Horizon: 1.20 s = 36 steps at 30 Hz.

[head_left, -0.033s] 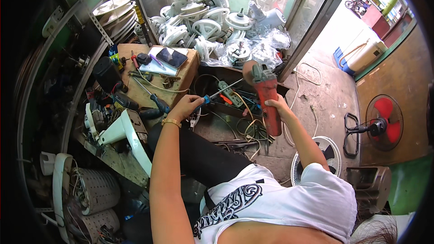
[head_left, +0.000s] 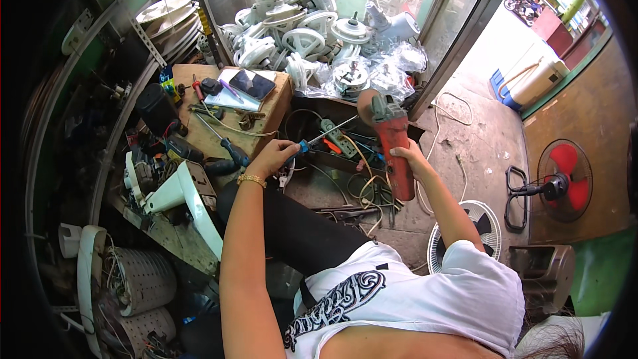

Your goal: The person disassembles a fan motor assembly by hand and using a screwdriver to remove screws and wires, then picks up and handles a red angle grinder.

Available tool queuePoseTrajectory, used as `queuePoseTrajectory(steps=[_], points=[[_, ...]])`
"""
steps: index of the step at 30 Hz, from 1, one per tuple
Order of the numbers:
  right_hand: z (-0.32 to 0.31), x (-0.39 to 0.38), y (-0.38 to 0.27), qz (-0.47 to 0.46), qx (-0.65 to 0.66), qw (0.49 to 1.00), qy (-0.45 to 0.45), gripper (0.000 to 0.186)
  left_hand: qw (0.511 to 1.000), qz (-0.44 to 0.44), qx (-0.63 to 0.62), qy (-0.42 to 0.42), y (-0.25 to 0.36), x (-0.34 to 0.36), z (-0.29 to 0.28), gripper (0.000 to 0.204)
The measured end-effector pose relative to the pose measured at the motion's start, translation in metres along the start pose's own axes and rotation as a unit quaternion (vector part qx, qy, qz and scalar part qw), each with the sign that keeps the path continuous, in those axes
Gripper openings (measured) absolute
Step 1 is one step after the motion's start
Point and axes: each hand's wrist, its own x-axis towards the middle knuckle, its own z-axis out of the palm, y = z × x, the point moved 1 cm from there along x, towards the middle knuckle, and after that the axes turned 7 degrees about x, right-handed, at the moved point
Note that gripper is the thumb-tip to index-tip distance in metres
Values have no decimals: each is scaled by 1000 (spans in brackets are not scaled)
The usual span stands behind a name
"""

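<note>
Dark tray (head_left: 345, 159) on the floor holds cables, a power strip (head_left: 337, 137) and small tools. Left hand (head_left: 272, 158) is closed around a blue-handled screwdriver (head_left: 325, 135), shaft angled up toward the grinder (head_left: 393, 143). Right hand (head_left: 411, 157) is clamped on the red grinder's body, held upright above the tray, arm extended forward.

Around me the concrete floor (head_left: 465, 153) is grey and stained, strewn with loose cables. A small wooden table (head_left: 212, 136) stands ahead on my left, cluttered with tools. Behind it, a heap of white fan parts (head_left: 299, 33) leans against glass panels — daylight pours in there. A red-bladed floor fan (head_left: 561, 183) sits far right.
</note>
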Motion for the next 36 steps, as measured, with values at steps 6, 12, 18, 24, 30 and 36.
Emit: queuePoseTrajectory(steps=[6, 12, 18, 24, 30, 36], points=[[-13, -11, 6, 0, 7, 1000, 2, 53, 999, -27, 14, -28, 5, 3, 1, 42], [-11, -13, 8, -3, 8, 1000, 1, 50, 999, -9, 3, -34, 6, 3, 2, 43], [-7, -12, 5, 7, -4, 1000, -8, 54, 1000, 14, -4, -13, 7, 1, 5, 42], [-6, -7, 5, 3, -12, 1000, -15, 55, 1000, 2, 11, -23, 9, -1, 3, 43], [-3, -5, 4, -3, -11, 1000, -15, 53, 1000, 23, 18, -5, 12, -3, 3, 41], [-10, -6, 7, 8, 3, 1000, -3, 51, 1000, 5, 23, -10, 14, -4, 3, 41]])
